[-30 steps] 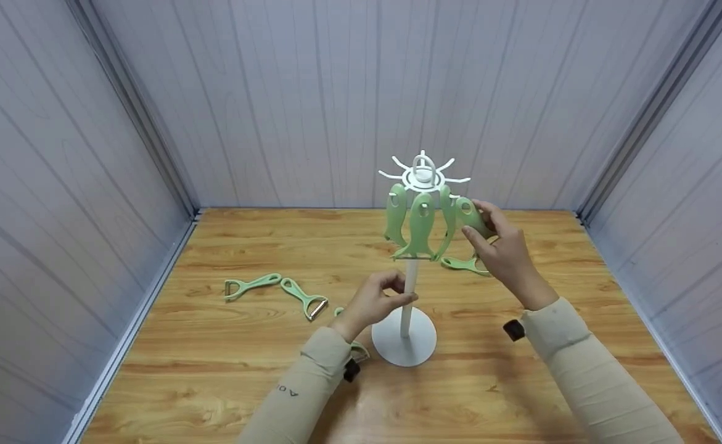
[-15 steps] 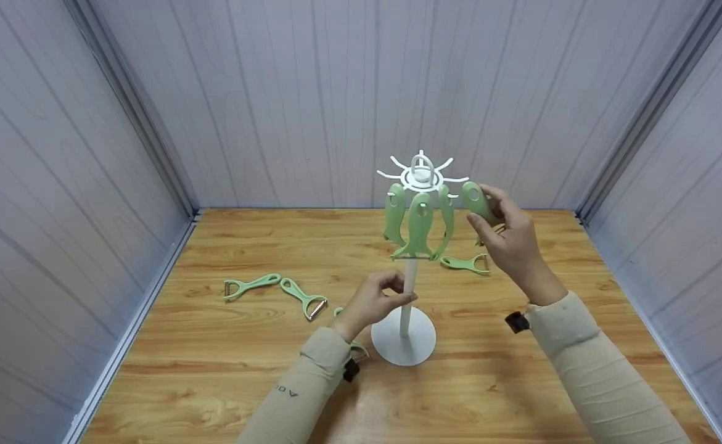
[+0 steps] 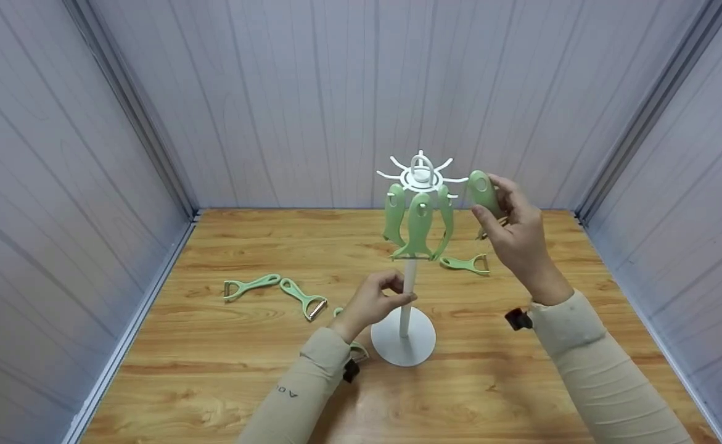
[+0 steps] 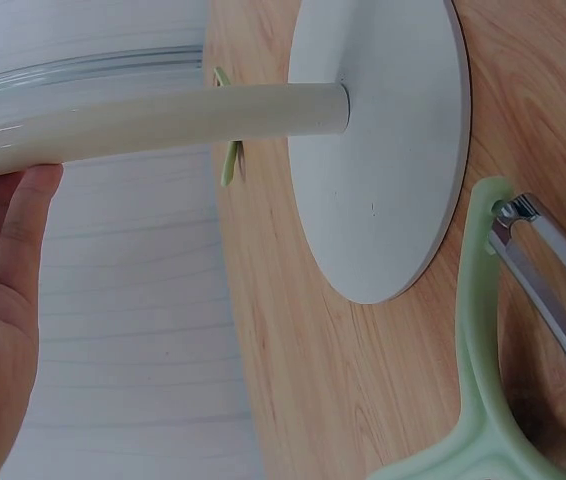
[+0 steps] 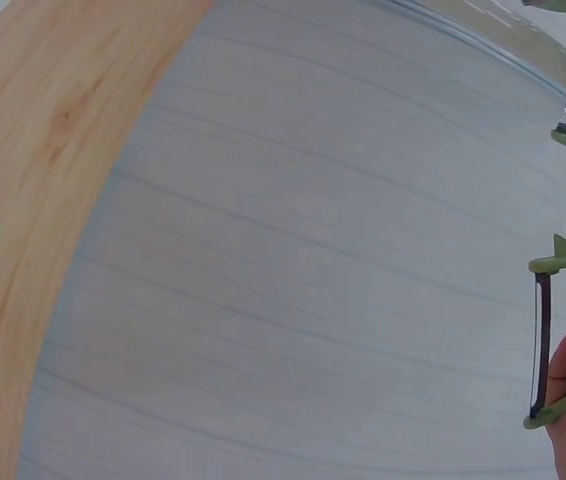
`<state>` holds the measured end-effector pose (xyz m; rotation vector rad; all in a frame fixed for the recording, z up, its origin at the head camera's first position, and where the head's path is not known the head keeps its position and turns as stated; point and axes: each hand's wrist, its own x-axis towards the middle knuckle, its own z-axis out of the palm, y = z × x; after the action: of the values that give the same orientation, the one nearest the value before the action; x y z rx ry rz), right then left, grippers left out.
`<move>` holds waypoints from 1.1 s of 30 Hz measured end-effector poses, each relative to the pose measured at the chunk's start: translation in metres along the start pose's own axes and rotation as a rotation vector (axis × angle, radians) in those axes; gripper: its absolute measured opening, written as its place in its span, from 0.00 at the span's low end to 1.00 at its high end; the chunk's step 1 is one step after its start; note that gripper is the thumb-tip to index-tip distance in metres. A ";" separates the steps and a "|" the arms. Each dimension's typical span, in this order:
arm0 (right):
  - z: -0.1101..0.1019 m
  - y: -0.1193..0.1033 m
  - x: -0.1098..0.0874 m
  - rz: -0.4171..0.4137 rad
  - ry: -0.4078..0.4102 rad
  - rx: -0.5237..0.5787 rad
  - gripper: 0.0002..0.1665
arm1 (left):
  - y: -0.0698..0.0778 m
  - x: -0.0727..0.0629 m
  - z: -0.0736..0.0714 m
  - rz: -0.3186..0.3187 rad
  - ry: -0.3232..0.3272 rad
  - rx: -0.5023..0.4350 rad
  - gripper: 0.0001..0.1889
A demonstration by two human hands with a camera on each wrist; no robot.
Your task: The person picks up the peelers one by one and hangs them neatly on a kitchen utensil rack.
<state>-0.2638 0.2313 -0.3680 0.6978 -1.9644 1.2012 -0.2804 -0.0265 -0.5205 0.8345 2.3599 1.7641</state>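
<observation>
A white stand [image 3: 405,317] with a round base and a crown of hooks stands upright on the table. My left hand [image 3: 374,303] holds its pole [image 4: 183,115] between thumb and fingers, below the hanging peelers. Three green fish-shaped peelers hang from front hooks, the nearest peeler [image 3: 420,227] facing me. Right of the crown, my right hand [image 3: 516,229] grips another green peeler [image 3: 483,190], its holed handle end up and apart from the hooks. In the right wrist view this peeler's blade [image 5: 541,345] shows at the right edge.
On the wooden table [image 3: 225,370] lie more green peelers: one peeler [image 3: 253,285] and a second peeler [image 3: 303,298] at left, and a peeler [image 3: 464,264] right of the pole. Another peeler [image 4: 478,350] lies by the base, partly under my left wrist. Panelled walls enclose three sides.
My right hand has moved up and to the right with its peeler, away from the hanging peelers and just beyond the right-hand hook tip. The left hand stays on the pole.
</observation>
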 end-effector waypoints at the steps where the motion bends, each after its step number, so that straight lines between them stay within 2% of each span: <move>1: 0.000 -0.002 0.001 -0.003 0.003 -0.001 0.27 | 0.000 0.000 0.000 0.001 -0.001 -0.002 0.06; 7: 0.000 -0.012 0.004 -0.019 0.017 0.026 0.27 | -0.001 0.000 0.000 0.010 -0.004 -0.008 0.06; 14: 0.004 -0.020 0.008 -0.039 0.023 0.086 0.27 | 0.000 -0.001 0.000 -0.014 0.010 -0.005 0.06; 28: 0.011 -0.018 0.011 -0.078 -0.057 0.082 0.29 | 0.001 -0.001 0.000 -0.006 0.015 0.018 0.07; 33: 0.013 -0.018 0.011 -0.105 -0.109 0.071 0.29 | 0.002 0.000 0.000 -0.008 0.014 0.023 0.07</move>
<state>-0.2610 0.2107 -0.3540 0.9085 -1.9554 1.1963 -0.2799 -0.0259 -0.5188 0.8170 2.3936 1.7483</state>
